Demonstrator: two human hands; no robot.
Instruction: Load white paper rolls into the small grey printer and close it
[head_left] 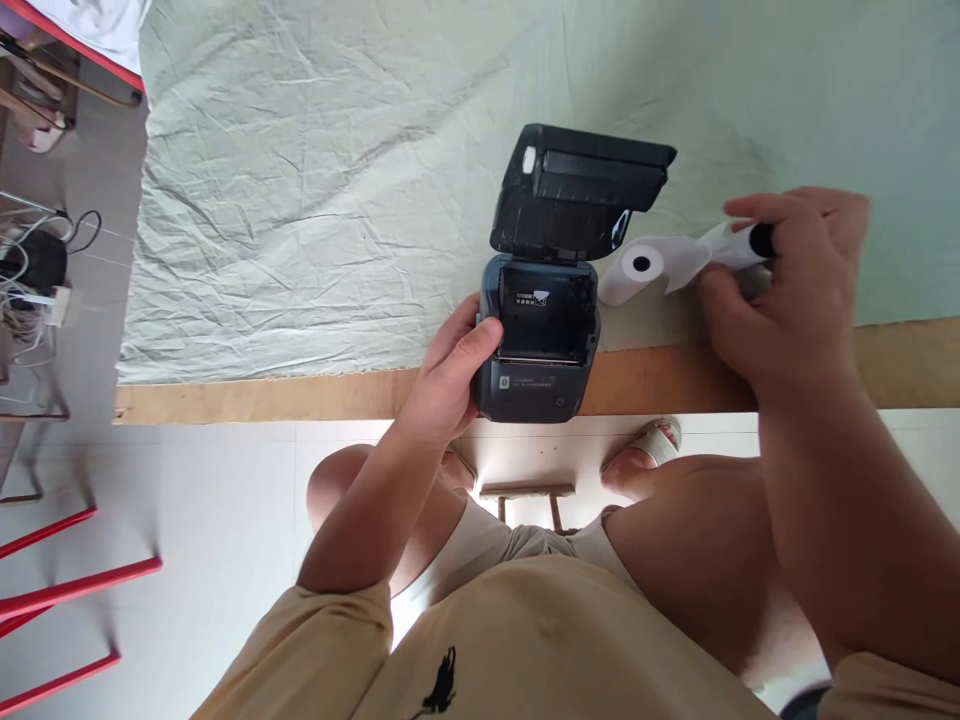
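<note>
A dark portable label printer (536, 390) with its lid (592, 185) swung up is gripped at its left side by my left hand (454, 375), thumb over the rim. Its paper bay (544, 310) shows no roll, only a small white sticker inside. Just right of the printer a white paper roll (628, 275) with a black core lies on the cloth. Farther right, my right hand (799, 285) has its fingers and thumb around a second white paper roll (739, 248) with a black end. A loose paper strip (681, 262) spans the gap between the two rolls.
A pale green wrinkled cloth (322, 180) covers the table, whose wooden front edge (262, 398) runs below the printer. Red metal legs (82, 590) stand on the floor at lower left. Tangled cables (30, 290) lie at far left.
</note>
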